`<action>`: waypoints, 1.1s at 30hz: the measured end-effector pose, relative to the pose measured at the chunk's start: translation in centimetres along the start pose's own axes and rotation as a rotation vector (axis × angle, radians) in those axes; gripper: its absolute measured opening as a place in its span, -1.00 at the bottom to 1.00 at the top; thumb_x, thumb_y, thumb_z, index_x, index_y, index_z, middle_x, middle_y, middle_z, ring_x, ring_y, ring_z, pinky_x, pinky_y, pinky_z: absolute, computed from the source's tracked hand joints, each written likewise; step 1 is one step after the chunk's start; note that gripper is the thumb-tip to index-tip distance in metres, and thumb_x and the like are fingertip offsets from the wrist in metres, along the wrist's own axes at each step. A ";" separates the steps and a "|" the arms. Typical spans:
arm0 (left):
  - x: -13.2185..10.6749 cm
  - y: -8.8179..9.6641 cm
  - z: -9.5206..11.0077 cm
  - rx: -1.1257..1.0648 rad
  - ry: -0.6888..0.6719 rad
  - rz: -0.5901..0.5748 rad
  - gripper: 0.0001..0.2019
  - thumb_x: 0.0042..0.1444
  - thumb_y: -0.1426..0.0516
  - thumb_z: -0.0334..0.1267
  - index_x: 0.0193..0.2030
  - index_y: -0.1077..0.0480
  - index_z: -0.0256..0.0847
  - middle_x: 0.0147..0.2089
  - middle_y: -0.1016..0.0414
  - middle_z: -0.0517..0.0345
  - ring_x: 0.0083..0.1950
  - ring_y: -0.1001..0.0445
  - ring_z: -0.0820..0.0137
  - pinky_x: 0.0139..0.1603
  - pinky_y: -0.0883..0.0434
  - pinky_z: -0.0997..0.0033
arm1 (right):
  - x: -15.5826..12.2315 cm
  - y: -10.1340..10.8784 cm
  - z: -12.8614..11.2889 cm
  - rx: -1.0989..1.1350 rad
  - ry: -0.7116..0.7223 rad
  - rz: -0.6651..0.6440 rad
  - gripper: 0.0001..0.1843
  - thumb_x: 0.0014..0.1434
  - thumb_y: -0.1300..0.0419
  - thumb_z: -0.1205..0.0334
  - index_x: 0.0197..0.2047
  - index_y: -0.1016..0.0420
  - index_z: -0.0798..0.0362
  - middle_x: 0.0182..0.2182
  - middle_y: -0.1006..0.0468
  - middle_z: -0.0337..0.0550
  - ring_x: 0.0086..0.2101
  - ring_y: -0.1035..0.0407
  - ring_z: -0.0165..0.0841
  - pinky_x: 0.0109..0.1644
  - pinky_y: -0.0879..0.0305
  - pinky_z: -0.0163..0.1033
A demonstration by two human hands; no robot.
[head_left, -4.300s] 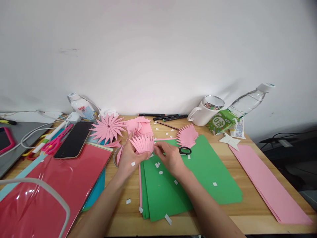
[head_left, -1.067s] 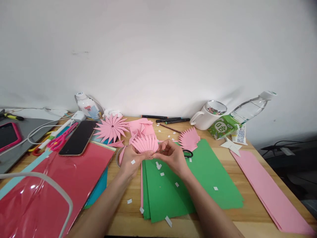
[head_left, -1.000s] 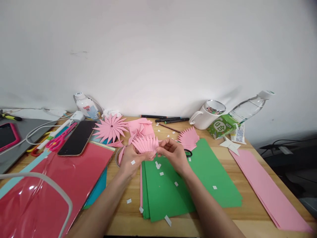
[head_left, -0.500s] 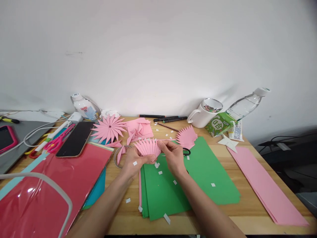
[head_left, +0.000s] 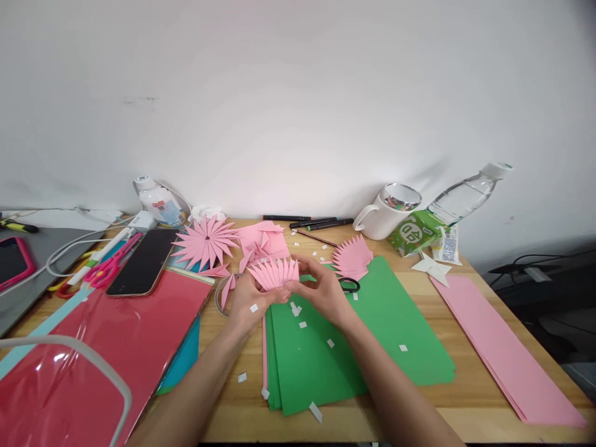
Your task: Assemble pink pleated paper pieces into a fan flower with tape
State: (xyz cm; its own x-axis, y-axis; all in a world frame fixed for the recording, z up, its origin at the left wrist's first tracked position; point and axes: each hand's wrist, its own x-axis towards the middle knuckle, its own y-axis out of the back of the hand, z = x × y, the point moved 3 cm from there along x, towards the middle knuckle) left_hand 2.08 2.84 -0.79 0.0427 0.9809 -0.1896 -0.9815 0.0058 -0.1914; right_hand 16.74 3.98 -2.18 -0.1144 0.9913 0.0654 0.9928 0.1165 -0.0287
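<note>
Between my two hands, above the green paper sheets, is a pink folded-paper fan with its points facing away from me. My left hand grips its left side and lower edge, a small white paper bit stuck on the back of the hand. On the right side, my right hand pinches the fan's edge, thumb in front and fingers behind. Beyond my hands lie a finished-looking pink paper star wheel, a similar pink fan and loose pink folded pieces. Black-handled scissors are partly hidden by my right hand.
A white mug, green carton and clear bottle stand back right. Pink strips lie right. On the left are a phone, pink scissors and red sheets. White scraps are scattered about.
My right hand has shifted from pinching a point at the fan's upper right to holding its lower right edge. The fan has turned slightly, and my left hand keeps its hold.
</note>
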 end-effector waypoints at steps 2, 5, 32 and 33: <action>0.0 0.1 0.1 0.008 -0.011 -0.003 -0.62 -0.44 -0.40 -0.44 -0.35 -0.53 -0.29 -0.46 -0.58 0.13 -0.40 -0.54 0.25 -0.42 -0.45 0.39 | 0.0 -0.2 0.0 0.027 -0.026 -0.053 -0.62 -0.16 -0.43 0.00 -0.33 -0.56 0.08 -0.42 -0.58 -0.16 -0.38 -0.44 -0.33 -0.33 -0.43 -0.24; 0.2 0.2 -0.4 0.017 -0.002 -0.015 -0.63 -0.40 -0.40 -0.42 -0.32 -0.53 -0.30 -0.42 -0.59 0.10 -0.41 -0.55 0.26 -0.42 -0.48 0.37 | -0.2 -0.6 0.2 0.091 -0.044 -0.030 -0.65 -0.15 -0.42 -0.02 -0.47 -0.49 0.08 -0.54 -0.56 -0.20 -0.49 -0.44 -0.34 -0.38 -0.44 -0.23; 0.3 0.4 0.1 0.137 -0.077 0.005 -0.67 -0.34 -0.40 -0.30 -0.35 -0.52 -0.31 -0.36 -0.61 0.03 -0.31 -0.56 0.20 -0.33 -0.49 0.34 | -0.5 -1.7 -0.3 0.280 -0.115 -0.051 -0.69 -0.11 -0.40 0.04 -0.42 -0.46 0.07 -0.50 -0.49 -0.27 -0.47 -0.35 -0.44 -0.33 -0.36 -0.31; 0.4 0.7 0.4 0.187 -0.113 0.067 -0.63 -0.38 -0.41 -0.34 -0.33 -0.53 -0.30 -0.32 -0.61 0.02 -0.25 -0.57 0.18 -0.30 -0.49 0.34 | -0.6 -1.8 -0.4 0.285 -0.101 -0.095 -0.68 -0.10 -0.40 0.06 -0.33 -0.49 0.06 -0.42 -0.53 -0.24 -0.40 -0.38 -0.41 -0.27 -0.37 -0.29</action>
State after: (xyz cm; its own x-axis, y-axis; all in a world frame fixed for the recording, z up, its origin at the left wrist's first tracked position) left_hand 1.34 3.31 -0.60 -0.0348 0.9958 -0.0850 -0.9994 -0.0347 0.0021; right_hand 15.07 3.20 -1.76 -0.2235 0.9746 -0.0176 0.9289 0.2074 -0.3068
